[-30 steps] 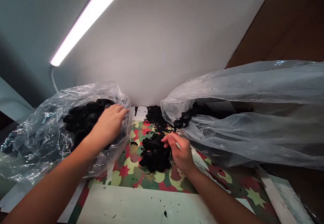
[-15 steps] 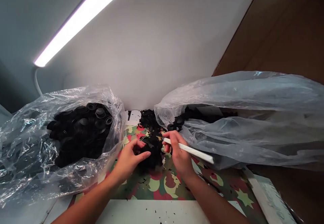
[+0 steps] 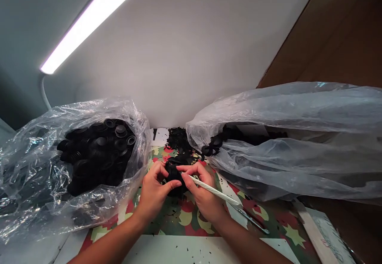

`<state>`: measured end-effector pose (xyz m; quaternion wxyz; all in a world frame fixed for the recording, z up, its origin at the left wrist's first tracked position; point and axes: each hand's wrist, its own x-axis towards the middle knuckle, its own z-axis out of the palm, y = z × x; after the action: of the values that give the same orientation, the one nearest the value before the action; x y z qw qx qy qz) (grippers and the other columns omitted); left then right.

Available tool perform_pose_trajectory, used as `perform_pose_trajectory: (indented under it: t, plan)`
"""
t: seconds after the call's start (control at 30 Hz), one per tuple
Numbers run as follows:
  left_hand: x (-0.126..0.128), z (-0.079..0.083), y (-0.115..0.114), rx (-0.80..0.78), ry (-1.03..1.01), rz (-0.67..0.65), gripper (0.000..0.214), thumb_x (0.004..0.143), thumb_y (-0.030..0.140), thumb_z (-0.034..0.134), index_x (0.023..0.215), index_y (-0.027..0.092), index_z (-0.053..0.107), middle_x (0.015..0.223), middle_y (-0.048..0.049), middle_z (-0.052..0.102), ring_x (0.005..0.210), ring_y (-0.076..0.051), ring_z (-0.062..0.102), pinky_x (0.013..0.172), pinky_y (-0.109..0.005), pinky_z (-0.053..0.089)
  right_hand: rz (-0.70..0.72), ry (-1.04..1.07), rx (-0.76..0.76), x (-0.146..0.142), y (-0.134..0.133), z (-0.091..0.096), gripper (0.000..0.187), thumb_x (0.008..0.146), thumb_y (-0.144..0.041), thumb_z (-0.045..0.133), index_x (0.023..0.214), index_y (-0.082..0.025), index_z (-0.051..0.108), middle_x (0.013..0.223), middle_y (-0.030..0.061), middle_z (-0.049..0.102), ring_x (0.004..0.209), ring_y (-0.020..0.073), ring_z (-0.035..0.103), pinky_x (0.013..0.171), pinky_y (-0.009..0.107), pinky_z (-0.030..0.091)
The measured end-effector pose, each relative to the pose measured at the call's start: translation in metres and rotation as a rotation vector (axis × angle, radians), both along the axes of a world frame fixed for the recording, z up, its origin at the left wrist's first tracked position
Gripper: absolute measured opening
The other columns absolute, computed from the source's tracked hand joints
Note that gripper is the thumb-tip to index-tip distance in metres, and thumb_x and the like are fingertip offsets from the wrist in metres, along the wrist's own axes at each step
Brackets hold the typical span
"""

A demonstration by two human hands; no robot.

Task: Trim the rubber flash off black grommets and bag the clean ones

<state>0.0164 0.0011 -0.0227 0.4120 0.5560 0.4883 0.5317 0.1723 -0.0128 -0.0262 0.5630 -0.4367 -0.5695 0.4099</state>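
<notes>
My left hand [image 3: 156, 184] grips a black ribbed rubber bellows [image 3: 173, 172] between thumb and fingers, above the patterned table cover. In my right hand [image 3: 204, 190] is a slim tool with a white handle [image 3: 219, 194], which slants down to the right. Its working tip is hidden near my fingers, right at the bellows. The right fingertips meet the bellows' right side. Behind the hands lies a heap of black scraps [image 3: 179, 140].
A clear plastic bag [image 3: 32, 172] full of black ribbed parts [image 3: 98, 152] lies at left. Another clear bag [image 3: 286, 108] opens at right, with black parts at its mouth. A metal tool [image 3: 255, 221] lies by my right forearm. A lamp [image 3: 92, 25] shines above; cardboard [image 3: 334, 37] stands right.
My right hand has moved left and in to the bellows, bringing the white-handled tool along. The bellows now shows more clearly, raised in my left hand. The view has shifted slightly.
</notes>
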Motion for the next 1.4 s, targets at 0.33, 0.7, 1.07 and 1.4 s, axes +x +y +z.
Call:
perform_pose_trajectory:
  t: [0.33, 0.7, 1.07, 1.4]
  plan:
    - [0.005, 0.004, -0.003, -0.066, -0.056, -0.056, 0.039, 0.068, 0.034, 0.082, 0.066, 0.020, 0.045, 0.070, 0.0047, 0.045, 0.065, -0.013, 0.044, 0.059, -0.022, 0.038, -0.100, -0.358, 0.212, 0.006, 0.002, -0.004, 0.017, 0.096, -0.029, 0.057, 0.079, -0.025, 0.056, 0.101, 0.0027, 0.077, 0.096, 0.0231, 0.066, 0.084, 0.037, 0.045]
    - [-0.001, 0.010, 0.003, -0.034, -0.578, 0.004, 0.050, 0.059, 0.027, 0.093, 0.088, 0.023, 0.053, 0.093, 0.0015, 0.066, 0.091, -0.019, 0.072, 0.081, -0.026, 0.054, -0.320, -0.712, 0.422, 0.020, 0.033, -0.025, 0.022, 0.103, -0.021, 0.039, 0.089, -0.023, 0.056, 0.081, 0.0015, 0.070, 0.077, 0.0194, 0.065, 0.085, 0.037, 0.038]
    - [-0.011, 0.019, 0.011, -0.202, -0.654, 0.062, 0.036, 0.064, 0.024, 0.084, 0.096, 0.019, 0.069, 0.090, -0.0013, 0.070, 0.078, -0.017, 0.069, 0.071, -0.027, 0.057, -0.297, -0.464, 0.316, 0.038, 0.041, -0.011, 0.022, 0.094, -0.030, 0.052, 0.073, -0.025, 0.049, 0.084, 0.0038, 0.071, 0.076, 0.0213, 0.066, 0.069, 0.033, 0.049]
    - [-0.011, 0.015, 0.002, -0.149, -0.553, -0.026, 0.039, 0.066, 0.041, 0.089, 0.090, 0.019, 0.068, 0.086, -0.0018, 0.072, 0.076, -0.016, 0.068, 0.071, -0.026, 0.056, 0.074, -0.172, 0.123, 0.007, 0.003, 0.014, 0.017, 0.088, -0.028, 0.062, 0.072, -0.022, 0.062, 0.107, 0.0076, 0.073, 0.083, 0.0200, 0.069, 0.065, 0.029, 0.052]
